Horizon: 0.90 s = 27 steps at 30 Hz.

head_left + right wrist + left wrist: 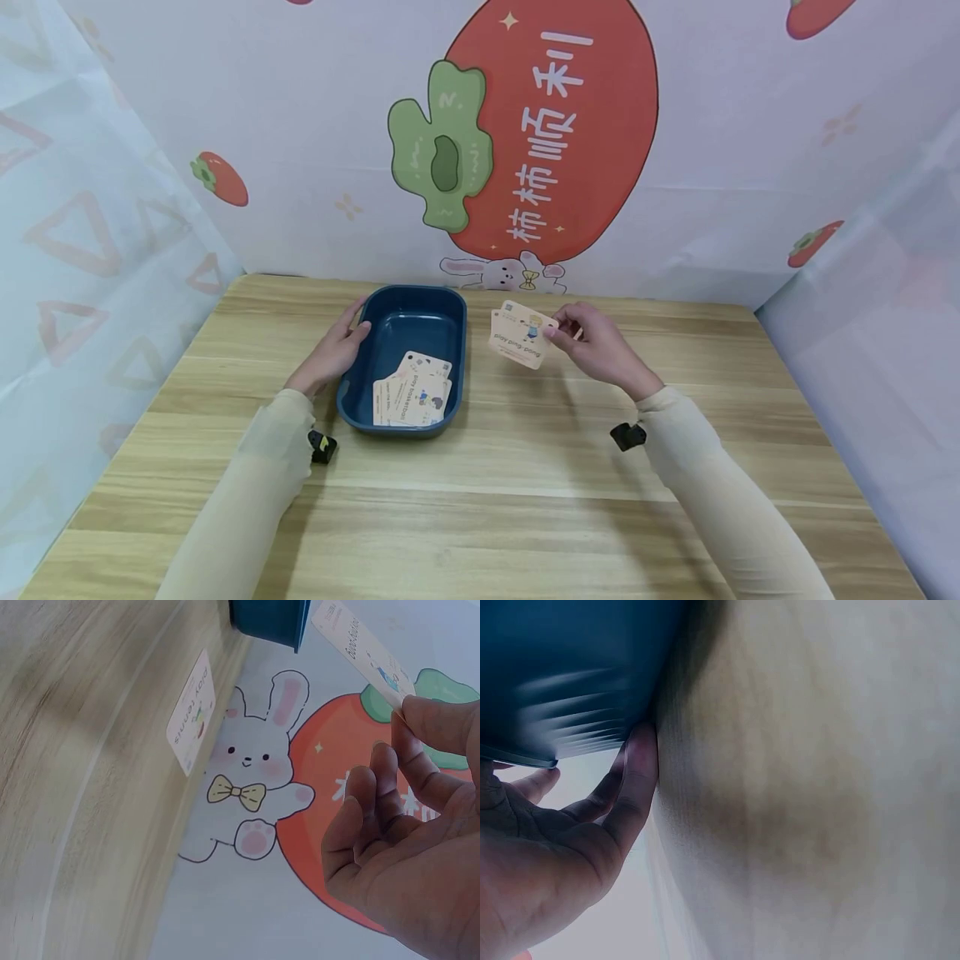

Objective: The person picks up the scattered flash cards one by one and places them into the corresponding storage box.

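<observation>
My right hand pinches a cream card between thumb and fingertips, raised above the table; its print reads "play ping-pong", with a small cartoon figure. Beneath it, a "play tennis" card lies on the table, mostly covered in the head view. A dark blue rectangular box stands to the left, with several overlapping cards at its near end; the top one reads "play basketball". At the box's left side, my left hand holds the wall, thumb at the rim and fingers along the outside down to the tabletop.
The wooden table ends at a backdrop printed with a large persimmon and a rabbit. Patterned sheets hang at both sides. The box stands near the table's back edge.
</observation>
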Motion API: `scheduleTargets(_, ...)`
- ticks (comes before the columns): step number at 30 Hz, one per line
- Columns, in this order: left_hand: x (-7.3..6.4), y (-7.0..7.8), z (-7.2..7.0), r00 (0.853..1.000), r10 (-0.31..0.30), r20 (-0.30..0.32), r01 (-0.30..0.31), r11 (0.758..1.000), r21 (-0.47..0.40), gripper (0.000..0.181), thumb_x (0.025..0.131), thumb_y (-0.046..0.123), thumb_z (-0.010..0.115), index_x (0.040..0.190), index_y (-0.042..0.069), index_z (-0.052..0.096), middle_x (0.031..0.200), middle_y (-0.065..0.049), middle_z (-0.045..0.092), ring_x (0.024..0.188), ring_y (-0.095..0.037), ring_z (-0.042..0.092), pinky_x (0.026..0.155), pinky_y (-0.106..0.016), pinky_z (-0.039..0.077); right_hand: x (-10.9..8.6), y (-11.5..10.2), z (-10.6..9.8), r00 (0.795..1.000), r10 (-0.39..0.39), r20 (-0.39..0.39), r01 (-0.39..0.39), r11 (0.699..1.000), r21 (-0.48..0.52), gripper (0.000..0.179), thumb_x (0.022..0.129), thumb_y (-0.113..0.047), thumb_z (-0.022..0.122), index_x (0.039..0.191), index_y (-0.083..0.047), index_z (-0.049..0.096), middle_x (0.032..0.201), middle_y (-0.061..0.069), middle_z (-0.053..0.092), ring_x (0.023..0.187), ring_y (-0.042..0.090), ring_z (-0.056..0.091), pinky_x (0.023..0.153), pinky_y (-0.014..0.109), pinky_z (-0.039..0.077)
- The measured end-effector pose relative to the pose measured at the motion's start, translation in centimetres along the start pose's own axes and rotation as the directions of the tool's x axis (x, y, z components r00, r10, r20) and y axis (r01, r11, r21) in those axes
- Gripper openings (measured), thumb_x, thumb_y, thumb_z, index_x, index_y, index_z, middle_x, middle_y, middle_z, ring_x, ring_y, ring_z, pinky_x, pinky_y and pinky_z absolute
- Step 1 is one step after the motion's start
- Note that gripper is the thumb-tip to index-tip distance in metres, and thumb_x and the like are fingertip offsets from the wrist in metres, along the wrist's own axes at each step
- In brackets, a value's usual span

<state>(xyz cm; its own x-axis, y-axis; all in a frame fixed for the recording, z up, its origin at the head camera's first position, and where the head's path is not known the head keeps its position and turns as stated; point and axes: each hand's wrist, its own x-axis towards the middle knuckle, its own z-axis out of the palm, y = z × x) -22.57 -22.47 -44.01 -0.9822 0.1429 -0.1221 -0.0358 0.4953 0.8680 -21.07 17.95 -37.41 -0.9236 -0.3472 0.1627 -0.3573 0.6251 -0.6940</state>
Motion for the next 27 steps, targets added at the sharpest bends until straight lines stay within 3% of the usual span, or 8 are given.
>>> scheduleTargets(15,0.0,-0.1,0.0,1.0,0.0,0.0,0.0,1.0,-0.004,0.059,0.113,0.031,0.03,0.165,0.022,0.004,0.169,-0.018,0.005,0.149,-0.05,0.016,0.115,-0.07,0.017,0.5,-1.8,1.5,0.999,-0.033,0.025,0.032,0.999,0.044,0.011,0.098,-0.011,0.069,0.1,-0.001,0.067,0.095,0.011,0.057,0.086,0.026,0.053,0.07,0.036,0.046)
scheduleTargets(27,0.0,-0.2,0.1,1.0,0.004,0.0,-0.004,1.0,-0.004,0.059,0.113,0.031,0.031,0.165,0.022,0.004,0.167,-0.021,0.011,0.147,-0.05,0.023,0.114,-0.069,0.021,1.0,-2.8,3.0,0.997,-0.069,0.04,0.068,0.997,0.04,0.011,0.098,-0.012,0.069,0.099,-0.001,0.068,0.095,0.01,0.057,0.087,0.026,0.053,0.073,0.036,0.047)
